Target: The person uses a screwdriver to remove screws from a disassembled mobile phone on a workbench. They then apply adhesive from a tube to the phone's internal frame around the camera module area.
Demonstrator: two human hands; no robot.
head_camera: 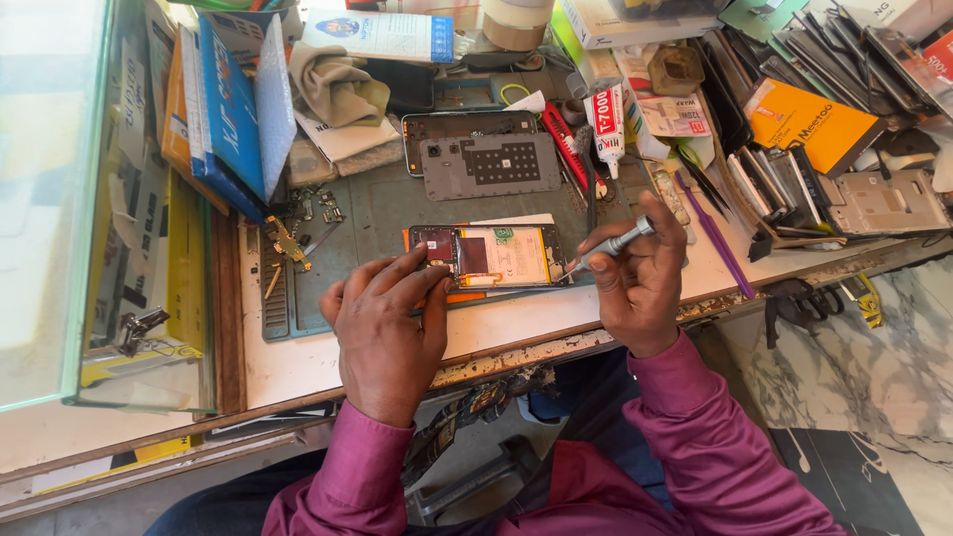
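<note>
left hand (385, 316): fingers pressed flat on the near left end of the opened phone (488, 256), gripping nothing; right hand (642, 278): closed around a silver screwdriver (611, 246), tip at the phone's right end | phone: back off, lying on green mat (377, 213) | grey back cover (488, 165) just behind it

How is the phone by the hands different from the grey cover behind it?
The phone lies open, showing its pale battery; the cover is a flat grey plate with holes. The left hand touches the phone and the screwdriver points at it; nobody touches the cover. Both lie flat on the mat.
</note>
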